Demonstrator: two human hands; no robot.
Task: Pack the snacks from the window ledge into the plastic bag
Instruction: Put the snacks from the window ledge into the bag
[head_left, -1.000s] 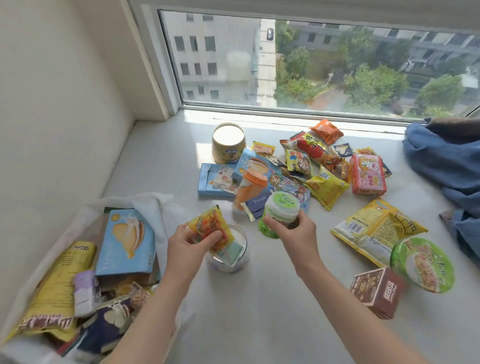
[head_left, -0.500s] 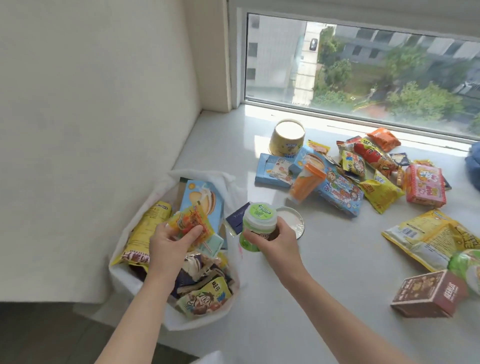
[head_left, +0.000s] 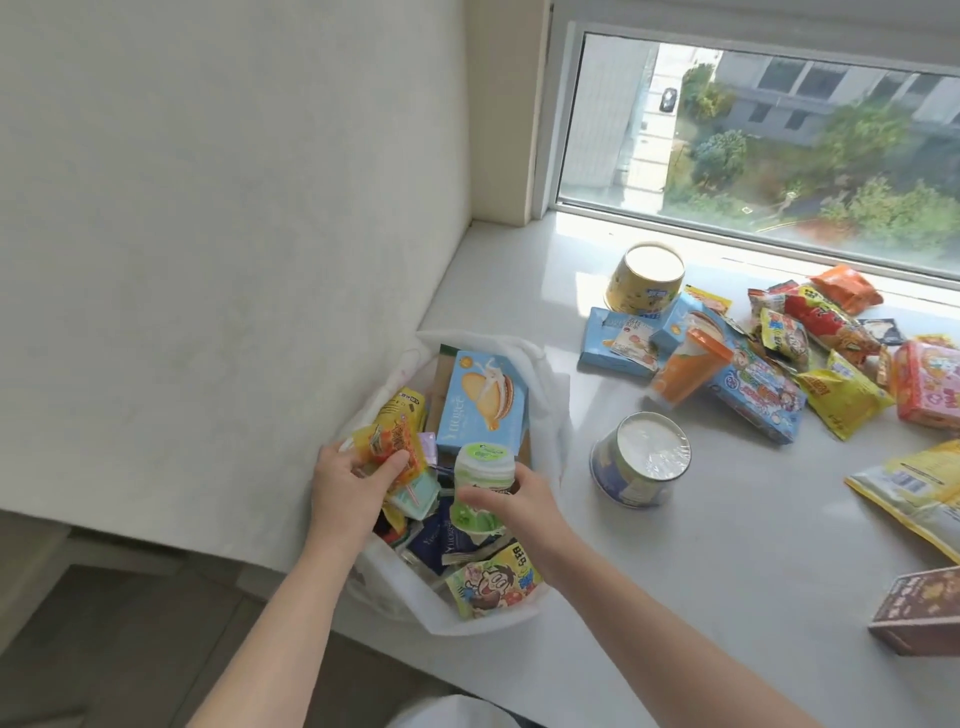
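1. Plastic bag slumped open at the ledge's near-left corner, about 7 o'clock from the loose pile, mouth gaping upward so items can drop straight in. Already crowded: pale blue biscuit box standing on end at the back, cartoon packet at the front rim.
2. Left hand curled round an orange-yellow sachet, held low over the bag's 9 o'clock side, probably to tuck it into a gap beside the yellow pouch there.
3. Right hand wrapped round a green-lidded cup, kept upright over the bag's centre; likely upright so it seats on its base among the flat packets.
4. Outward at 3 o'clock of the bag: foil-topped tub standing alone, near but apart from the bag.
5. Further out at 1 to 2 o'clock: unpacked heap with an orange-lidded cup lying tilted, a yellow tub, and mixed packets; brown box at 4 o'clock. Much left to pack.
6. Window ledge pale, smooth, sunlit near the glass.
7. Plain white wall at left; window overlooking trees and buildings far below.
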